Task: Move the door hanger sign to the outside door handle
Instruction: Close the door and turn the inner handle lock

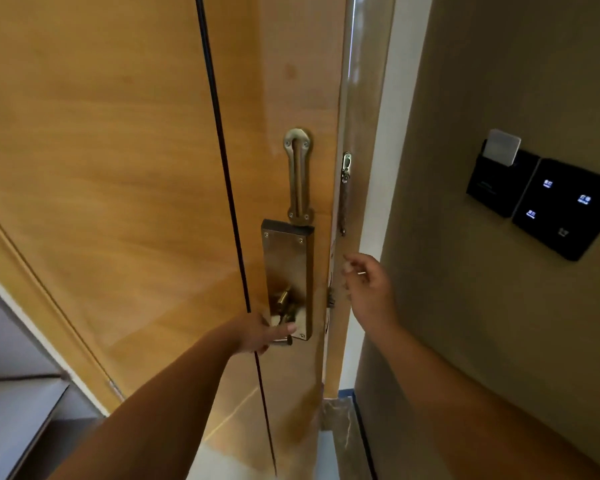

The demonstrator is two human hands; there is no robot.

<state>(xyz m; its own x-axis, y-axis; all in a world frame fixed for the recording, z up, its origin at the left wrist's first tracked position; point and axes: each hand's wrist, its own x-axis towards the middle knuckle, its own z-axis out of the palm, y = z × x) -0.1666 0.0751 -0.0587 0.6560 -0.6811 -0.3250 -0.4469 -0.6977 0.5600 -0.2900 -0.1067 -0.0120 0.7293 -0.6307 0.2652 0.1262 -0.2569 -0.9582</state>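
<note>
No door hanger sign shows in the head view. The wooden door (136,168) stands slightly ajar, with a narrow gap along its right edge. A brass lock plate (286,258) carries the inside door handle (284,339). My left hand (258,336) is wrapped on that handle, thumb across the lever. My right hand (368,289) hovers beside the door's edge near the latch (331,301), fingers loosely apart and holding nothing. The outside handle is hidden behind the door.
A brass swing-bar guard (297,174) sits above the lock plate, with its catch (346,168) on the door frame. On the right wall hang a key-card holder (496,174) and a black switch panel (565,206). Grey shelves (18,410) stand at the lower left.
</note>
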